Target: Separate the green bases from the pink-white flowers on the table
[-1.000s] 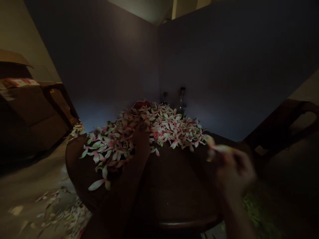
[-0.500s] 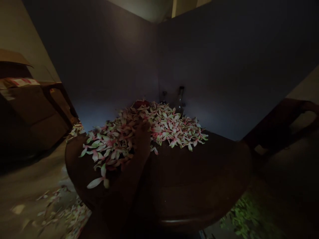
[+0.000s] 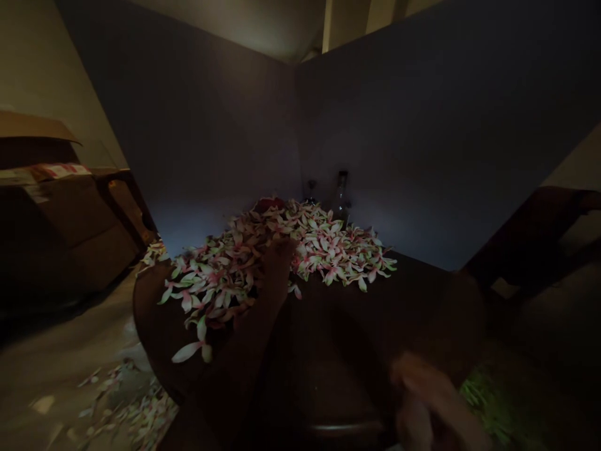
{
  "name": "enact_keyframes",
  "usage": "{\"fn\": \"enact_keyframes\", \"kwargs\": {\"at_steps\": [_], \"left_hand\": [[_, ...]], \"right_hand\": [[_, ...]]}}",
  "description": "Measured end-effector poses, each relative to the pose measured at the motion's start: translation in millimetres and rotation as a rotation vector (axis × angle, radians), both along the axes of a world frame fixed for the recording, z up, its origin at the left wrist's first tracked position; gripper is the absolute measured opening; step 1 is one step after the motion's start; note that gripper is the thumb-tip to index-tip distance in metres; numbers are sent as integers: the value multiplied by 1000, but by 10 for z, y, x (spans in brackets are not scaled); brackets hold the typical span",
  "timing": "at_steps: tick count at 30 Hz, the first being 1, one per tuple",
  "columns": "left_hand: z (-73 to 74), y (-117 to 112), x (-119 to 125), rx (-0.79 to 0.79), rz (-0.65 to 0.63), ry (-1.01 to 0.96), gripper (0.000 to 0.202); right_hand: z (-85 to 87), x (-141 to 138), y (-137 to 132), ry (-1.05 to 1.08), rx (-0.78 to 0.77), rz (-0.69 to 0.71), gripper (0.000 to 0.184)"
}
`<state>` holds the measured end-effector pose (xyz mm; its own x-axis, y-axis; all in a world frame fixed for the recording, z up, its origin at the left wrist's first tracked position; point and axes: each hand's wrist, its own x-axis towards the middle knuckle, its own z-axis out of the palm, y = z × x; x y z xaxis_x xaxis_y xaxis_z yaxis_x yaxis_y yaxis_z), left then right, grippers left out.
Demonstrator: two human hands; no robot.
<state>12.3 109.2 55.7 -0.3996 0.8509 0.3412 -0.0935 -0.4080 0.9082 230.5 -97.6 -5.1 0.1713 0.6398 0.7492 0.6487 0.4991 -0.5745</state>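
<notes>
A heap of pink-and-white petalled flowers (image 3: 328, 247) lies on a dark, rounded wooden table (image 3: 338, 338). My left hand (image 3: 279, 254) reaches into the middle of this heap; its fingers are dim and partly lost among the petals, so I cannot see how they are bent. At the near left, a single larger flower (image 3: 195, 347) lies at the edge of the heap. My right hand (image 3: 429, 398) is over the table's near right edge, apart from the heap. Motion smears its fingers, and whether it holds anything does not show.
Dark panels (image 3: 225, 125) meet in a corner behind the heap. A glass bottle (image 3: 342, 194) stands there. Cardboard boxes (image 3: 89, 213) are at left. Fallen petals (image 3: 145, 404) lie on the floor at left, and a green leafy pile (image 3: 498, 401) is low at right.
My right hand has come into view at the lower right. My left hand stays in the heap. The whole view has shifted slightly, so things sit a little lower and further right.
</notes>
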Motion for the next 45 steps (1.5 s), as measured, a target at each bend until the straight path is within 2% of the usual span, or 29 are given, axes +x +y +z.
{"fn": "enact_keyframes", "kwargs": {"at_steps": [2, 4, 5, 7, 9, 12, 14, 17, 20, 37, 45], "left_hand": [[13, -8, -11, -20, -12, 25, 29], [29, -24, -20, -30, -41, 57, 29], [36, -34, -22, -28, -59, 84, 29], [51, -58, -21, -6, -95, 169, 27], [72, -94, -6, 24, -135, 293, 22], [127, -165, 35, 14, -170, 453, 17], [162, -206, 59, -6, -181, 497, 16], [172, -226, 74, -8, -207, 542, 17], [130, -205, 73, 35, -234, 581, 17], [40, -160, 69, 56, -299, 474, 18], [132, -215, 68, 37, -184, 581, 21]], "right_hand": [[476, -225, 541, 29, 216, 74, 12], [821, -455, 1124, 24, 166, 212, 15], [905, -556, 1386, 10, 93, 284, 18], [878, -711, 1777, 26, -12, 344, 23], [676, -790, 1964, 68, -103, 412, 26], [379, -781, 1983, 120, -168, 517, 30], [318, -731, 1955, 179, -207, 559, 36], [385, -654, 1969, 308, -286, 616, 42], [467, -603, 2002, 361, -309, 627, 39], [536, -556, 1947, 320, -284, 598, 31], [476, -557, 2009, 343, -263, 586, 24]]}}
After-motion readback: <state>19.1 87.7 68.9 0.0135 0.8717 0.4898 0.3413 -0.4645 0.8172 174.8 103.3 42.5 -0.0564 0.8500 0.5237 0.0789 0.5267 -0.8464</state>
